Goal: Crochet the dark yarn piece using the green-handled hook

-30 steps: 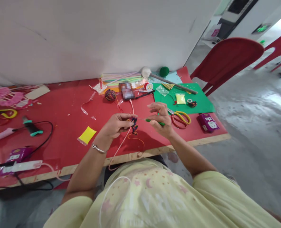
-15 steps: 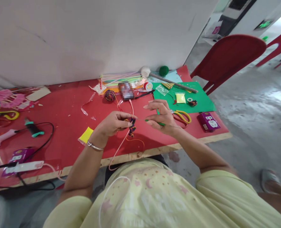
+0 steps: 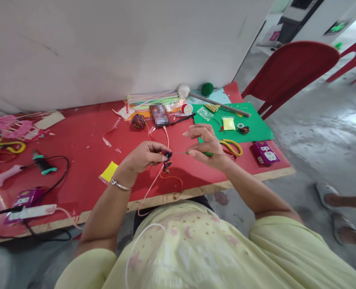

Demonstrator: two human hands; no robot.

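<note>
Over the red table (image 3: 84,148), my left hand (image 3: 143,157) pinches a small multicoloured yarn piece (image 3: 166,159) between thumb and fingers. An orange strand (image 3: 174,178) trails from it down to the table. My right hand (image 3: 207,145) holds a green-handled crochet hook (image 3: 199,153), its thin metal tip reaching left into the yarn piece. A dark yarn ball (image 3: 138,121) lies farther back on the table. Both hands hover a little above the table near its front edge.
Yellow-handled scissors (image 3: 232,147) lie beside my right hand on a green sheet (image 3: 256,128). A purple socket block (image 3: 264,153), a yellow foam square (image 3: 109,171), a glue gun (image 3: 42,164) with black cable and a power strip (image 3: 30,211) lie about. A red chair (image 3: 289,72) stands right; another person's feet (image 3: 334,208) appear.
My hands have kept working the hook in the yarn, shifting only slightly. Another person's feet have come into view on the floor at the right.
</note>
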